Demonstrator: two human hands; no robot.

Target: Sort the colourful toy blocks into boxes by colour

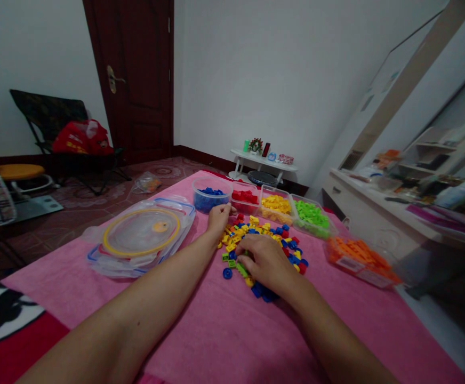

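Note:
A mixed pile of toy building bricks [236,234] in yellow, blue, red and green lies on the pink cloth. My right hand [265,260] is over the pile's near side, fingers curled and thumb drawn in. A bit of green shows between thumb and fingers, beside loose green bricks [241,270]. My left hand [218,217] hovers at the pile's far left, in front of the round tub of blue bricks [211,202] and the box of red bricks [245,207]. Its fingers are pinched; what they hold, if anything, is too small to tell.
Boxes of yellow bricks [277,217], green bricks [314,226] and orange bricks [364,274] run along the right. Stacked plastic lids [136,234] lie at the left. A blue round piece [227,273] sits near the pile. Beyond the cloth are a low white shelf [266,161] and a cluttered desk.

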